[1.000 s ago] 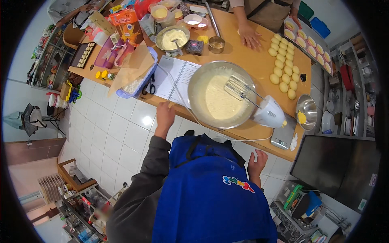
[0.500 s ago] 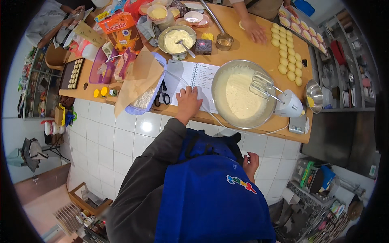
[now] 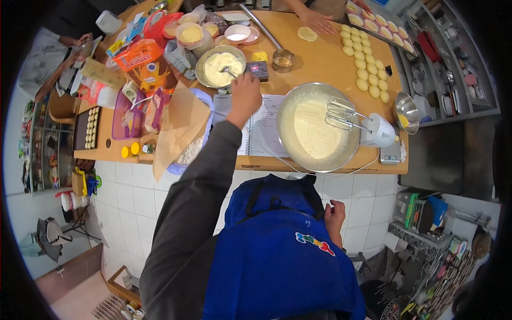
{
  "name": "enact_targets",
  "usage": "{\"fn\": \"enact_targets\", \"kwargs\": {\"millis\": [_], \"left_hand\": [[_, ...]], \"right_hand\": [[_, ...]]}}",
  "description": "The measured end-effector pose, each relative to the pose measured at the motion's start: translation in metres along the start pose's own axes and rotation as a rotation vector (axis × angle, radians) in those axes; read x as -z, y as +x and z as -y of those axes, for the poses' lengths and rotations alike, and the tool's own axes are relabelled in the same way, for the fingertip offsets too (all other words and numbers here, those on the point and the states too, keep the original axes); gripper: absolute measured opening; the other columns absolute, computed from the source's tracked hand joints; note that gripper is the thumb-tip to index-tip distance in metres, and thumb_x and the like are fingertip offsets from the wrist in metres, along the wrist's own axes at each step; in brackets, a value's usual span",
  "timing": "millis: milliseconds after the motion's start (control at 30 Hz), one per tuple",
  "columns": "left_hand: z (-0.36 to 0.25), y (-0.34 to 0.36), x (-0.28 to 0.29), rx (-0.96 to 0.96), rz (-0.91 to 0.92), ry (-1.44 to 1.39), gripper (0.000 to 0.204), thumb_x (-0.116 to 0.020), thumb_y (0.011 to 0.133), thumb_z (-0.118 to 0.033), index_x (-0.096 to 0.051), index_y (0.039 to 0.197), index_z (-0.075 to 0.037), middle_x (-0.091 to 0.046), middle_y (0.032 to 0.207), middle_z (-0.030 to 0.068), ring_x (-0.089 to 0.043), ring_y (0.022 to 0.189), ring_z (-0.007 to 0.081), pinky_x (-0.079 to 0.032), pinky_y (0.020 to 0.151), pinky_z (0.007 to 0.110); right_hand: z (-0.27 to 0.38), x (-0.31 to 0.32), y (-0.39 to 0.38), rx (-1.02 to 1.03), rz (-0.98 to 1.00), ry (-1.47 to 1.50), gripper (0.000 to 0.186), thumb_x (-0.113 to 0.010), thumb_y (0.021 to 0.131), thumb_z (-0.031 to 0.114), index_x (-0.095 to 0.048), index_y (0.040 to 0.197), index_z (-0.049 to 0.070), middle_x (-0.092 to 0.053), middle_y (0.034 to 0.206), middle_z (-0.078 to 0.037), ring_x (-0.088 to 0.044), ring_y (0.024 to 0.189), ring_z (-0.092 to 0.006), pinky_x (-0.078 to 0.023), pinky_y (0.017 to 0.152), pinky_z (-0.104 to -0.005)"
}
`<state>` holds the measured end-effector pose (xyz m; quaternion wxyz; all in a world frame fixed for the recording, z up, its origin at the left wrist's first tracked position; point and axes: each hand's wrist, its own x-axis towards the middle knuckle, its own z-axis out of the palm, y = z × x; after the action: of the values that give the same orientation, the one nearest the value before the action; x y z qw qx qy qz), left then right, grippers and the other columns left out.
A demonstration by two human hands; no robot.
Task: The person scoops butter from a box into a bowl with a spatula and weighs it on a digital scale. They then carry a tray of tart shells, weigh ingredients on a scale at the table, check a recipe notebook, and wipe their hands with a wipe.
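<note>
My left hand (image 3: 246, 96) reaches over the notebook, its fingers closed around the handle end of a metal spoon (image 3: 226, 70). The spoon's head rests in a pale creamy mixture inside a steel bowl (image 3: 198, 73). Below the hand lies the open spiral notebook (image 3: 266, 132), partly hidden by my forearm. To its right stands a large steel mixing bowl (image 3: 354, 144) of pale batter, with a white hand mixer (image 3: 380, 131) across its rim, beaters over the batter. My right hand (image 3: 335, 216) hangs beside my blue apron, away from the table, fingers loosely curled and apart, apparently holding nothing.
Round dough balls (image 3: 372, 80) sit in rows at the right. Beyond, another person's hand (image 3: 318, 22) is near a flattened dough disc (image 3: 307, 34). A steel measuring cup (image 3: 282, 61), a scale (image 3: 390, 156) and a small bowl (image 3: 409, 113) stand around; the mixer's cord runs along the front edge.
My left hand has moved from the notebook forward to the spoon in the bowl. The other person's hand has shifted away from me, uncovering the dough disc.
</note>
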<state>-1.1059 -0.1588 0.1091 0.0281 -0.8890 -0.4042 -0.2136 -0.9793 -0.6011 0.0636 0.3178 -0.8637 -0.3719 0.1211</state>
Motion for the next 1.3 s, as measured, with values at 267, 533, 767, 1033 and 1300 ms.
{"fn": "enact_targets", "kwargs": {"millis": [267, 533, 767, 1033, 1300], "left_hand": [[0.017, 0.083, -0.047, -0.082, 0.450, 0.292, 0.057, -0.067, 0.067, -0.031, -0.047, 0.113, -0.006, -0.053, 0.108, 0.0083, -0.047, 0.110, 0.0220, -0.025, 0.092, 0.062], [0.011, 0.095, -0.049, -0.115, 0.557, 0.321, 0.039, -0.060, 0.073, -0.024, -0.049, 0.107, -0.009, -0.054, 0.105, 0.0064, -0.051, 0.105, 0.0212, -0.014, 0.101, 0.059], [0.003, 0.083, 0.036, -0.121, 0.006, 0.182, 0.048, -0.068, 0.059, -0.019, -0.049, 0.101, -0.006, -0.050, 0.094, 0.0089, -0.051, 0.093, 0.0252, -0.032, 0.087, 0.052], [-0.114, -0.034, 0.153, -0.264, 0.242, -0.624, 0.070, -0.075, 0.047, -0.013, -0.048, 0.111, -0.003, -0.049, 0.088, 0.0145, -0.050, 0.085, 0.0315, -0.045, 0.071, 0.038], [-0.258, -0.102, 0.132, -0.417, 0.441, -0.777, 0.071, -0.073, 0.055, -0.014, -0.044, 0.118, 0.000, -0.050, 0.098, 0.0153, -0.049, 0.093, 0.0315, -0.044, 0.077, 0.038]], "right_hand": [[-0.008, 0.021, -0.032, -0.211, -0.124, -0.071, 0.019, -0.061, 0.074, 0.002, -0.057, 0.092, -0.001, -0.054, 0.087, -0.014, -0.052, 0.054, -0.0195, -0.045, 0.053, -0.0299], [-0.017, 0.029, -0.049, -0.335, -0.164, -0.077, 0.019, -0.061, 0.074, 0.003, -0.058, 0.091, -0.002, -0.054, 0.086, -0.014, -0.052, 0.055, -0.0198, -0.045, 0.053, -0.0304], [0.000, 0.043, -0.013, -0.227, -0.139, -0.050, 0.019, -0.061, 0.073, 0.003, -0.058, 0.091, -0.002, -0.056, 0.085, -0.013, -0.052, 0.057, -0.0185, -0.044, 0.054, -0.0290], [0.092, 0.090, 0.073, -0.152, 0.242, 0.681, 0.032, -0.061, 0.078, 0.007, -0.053, 0.108, 0.001, -0.056, 0.100, -0.007, -0.054, 0.079, -0.0118, -0.045, 0.070, -0.0237], [0.062, 0.110, 0.083, -0.396, 0.451, 1.088, 0.044, -0.064, 0.078, 0.015, -0.045, 0.114, -0.001, -0.056, 0.102, -0.009, -0.056, 0.089, -0.0151, -0.047, 0.077, -0.0302]]}}
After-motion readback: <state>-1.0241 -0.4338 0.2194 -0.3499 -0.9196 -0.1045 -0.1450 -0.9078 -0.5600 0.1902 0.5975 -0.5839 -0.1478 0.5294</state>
